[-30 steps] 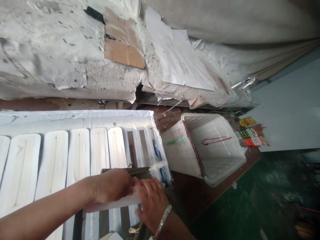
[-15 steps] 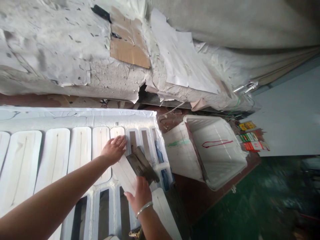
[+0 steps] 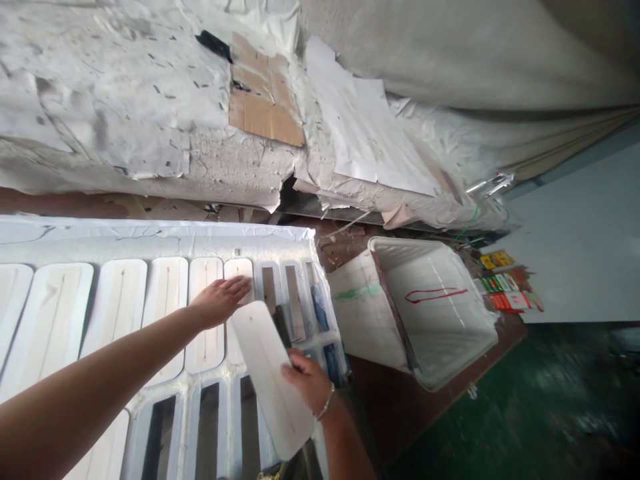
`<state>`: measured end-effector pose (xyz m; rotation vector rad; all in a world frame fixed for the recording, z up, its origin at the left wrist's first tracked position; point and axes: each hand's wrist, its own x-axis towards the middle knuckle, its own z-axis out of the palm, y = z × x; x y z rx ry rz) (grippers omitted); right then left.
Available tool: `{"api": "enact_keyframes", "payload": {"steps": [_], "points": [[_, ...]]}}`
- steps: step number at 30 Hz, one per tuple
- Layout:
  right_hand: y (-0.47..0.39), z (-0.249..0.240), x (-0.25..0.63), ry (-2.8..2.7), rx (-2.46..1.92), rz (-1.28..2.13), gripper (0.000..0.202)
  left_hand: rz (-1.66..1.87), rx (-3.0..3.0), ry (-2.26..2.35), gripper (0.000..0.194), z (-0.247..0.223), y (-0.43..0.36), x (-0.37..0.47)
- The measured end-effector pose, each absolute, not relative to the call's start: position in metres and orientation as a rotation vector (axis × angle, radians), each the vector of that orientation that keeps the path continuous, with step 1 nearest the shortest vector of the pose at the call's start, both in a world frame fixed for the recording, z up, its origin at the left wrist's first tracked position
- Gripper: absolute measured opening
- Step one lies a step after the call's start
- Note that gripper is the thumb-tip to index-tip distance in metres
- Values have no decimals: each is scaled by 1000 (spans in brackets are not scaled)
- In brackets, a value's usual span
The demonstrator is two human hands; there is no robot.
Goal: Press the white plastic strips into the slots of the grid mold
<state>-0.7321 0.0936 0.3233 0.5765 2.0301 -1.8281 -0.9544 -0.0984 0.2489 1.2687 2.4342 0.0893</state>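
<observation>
- White slotted frame (image 3: 227, 413): over its far side the left hand (image 3: 223, 300) stretches palm down, fingers extended, close together, by a seated strip (image 3: 239, 267).
- Above its near right part, the right hand (image 3: 307, 380) pinches the loose panel (image 3: 265, 360) by one edge, thumb on top.
- Beyond its right end: open bin (image 3: 360, 320), red outline (image 3: 436, 290) inside.
- That panel: pale, flat, round-cornered, slanting.

The left arm (image 3: 110, 380) stretches far forward, its hand (image 3: 223, 300) palm down, fingers extended and close together. The right hand (image 3: 307, 383) grips, thumb opposing curled fingers, its forearm (image 3: 346, 433) angled in from below.
</observation>
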Motion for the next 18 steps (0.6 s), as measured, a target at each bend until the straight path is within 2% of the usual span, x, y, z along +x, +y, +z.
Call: {"api": "enact_keyframes", "payload": {"steps": [2, 5, 10, 18], "points": [[110, 333, -732, 1669, 662, -2112, 26, 83, 1262, 2398, 57, 251, -103, -954], [122, 330, -739, 1417, 840, -2260, 35, 47, 1247, 2380, 61, 257, -103, -953], [120, 304, -788, 1586, 1030, -2192, 51, 53, 1249, 2391, 61, 256, -99, -951], [124, 273, -876, 1804, 766, -2101, 49, 54, 1320, 2459, 63, 237, -102, -952]]}}
